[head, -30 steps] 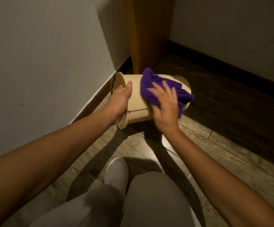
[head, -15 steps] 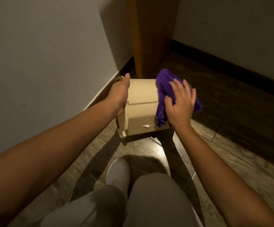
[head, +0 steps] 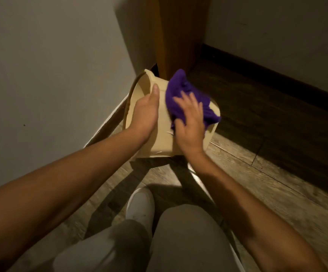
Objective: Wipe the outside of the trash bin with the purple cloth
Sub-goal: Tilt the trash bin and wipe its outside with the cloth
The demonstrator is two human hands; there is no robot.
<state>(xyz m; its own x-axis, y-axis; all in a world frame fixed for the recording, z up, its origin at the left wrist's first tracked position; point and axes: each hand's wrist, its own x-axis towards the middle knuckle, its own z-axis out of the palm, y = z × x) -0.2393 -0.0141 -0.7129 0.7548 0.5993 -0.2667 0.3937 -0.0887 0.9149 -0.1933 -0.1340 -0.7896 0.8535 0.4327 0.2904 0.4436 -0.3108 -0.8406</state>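
A beige plastic trash bin (head: 163, 138) lies tipped on its side on the floor, its open mouth facing left toward the wall. My left hand (head: 145, 112) grips the bin at its rim, thumb stretched along the side. The purple cloth (head: 180, 91) is bunched on the bin's upper side. My right hand (head: 188, 126) presses flat on the cloth, fingers spread. The cloth's right end hangs over the bin's base edge.
A white wall (head: 51, 75) with a dark baseboard runs close on the left. A wooden post or door edge (head: 180, 32) stands just behind the bin. Wood-plank floor (head: 277, 183) stretches right. My white shoe (head: 140, 205) and grey-trousered knees are below.
The bin has been turned so more of its open mouth shows. My right hand with the cloth has slid back from the base end toward the middle of the bin's side.
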